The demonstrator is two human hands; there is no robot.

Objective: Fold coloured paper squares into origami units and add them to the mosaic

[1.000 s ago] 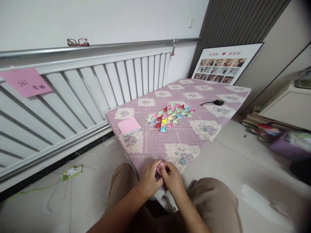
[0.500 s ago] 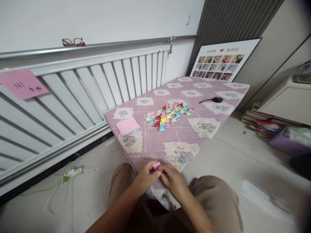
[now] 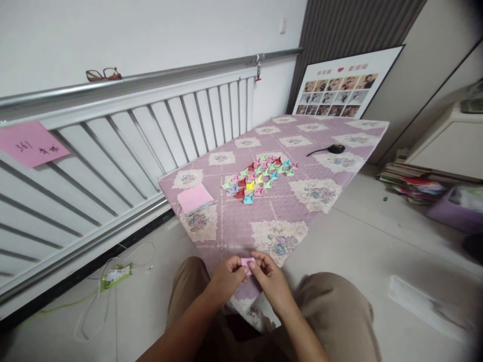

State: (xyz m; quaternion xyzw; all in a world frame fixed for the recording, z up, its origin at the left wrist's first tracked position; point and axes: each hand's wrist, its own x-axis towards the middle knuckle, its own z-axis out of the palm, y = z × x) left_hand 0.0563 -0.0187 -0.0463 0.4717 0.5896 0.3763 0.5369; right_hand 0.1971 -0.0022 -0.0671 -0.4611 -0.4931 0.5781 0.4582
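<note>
A small folded piece of pink paper [image 3: 247, 262] is held over the near corner of the table [image 3: 236, 231]. My left hand [image 3: 228, 276] pinches its left side, and my right hand [image 3: 268, 274] grips its right side with the thumb on its face. Farther back on the flowered cloth lie several small folded paper pieces [image 3: 249, 186] in red, pink, green, blue and yellow, set in close rows. To their left rests a stack of square paper sheets [image 3: 195, 198], pink on top.
A black object with a thin tail [image 3: 335, 149] lies at the table's right. Along the left stands a white radiator [image 3: 169, 125], with glasses [image 3: 103, 75] on the pipe above. A power strip [image 3: 116, 275] with cables is on the floor.
The pink paper now shows a flatter, wider face between my fingers. My right fingers have shifted up along its edge. The view has turned slightly.
</note>
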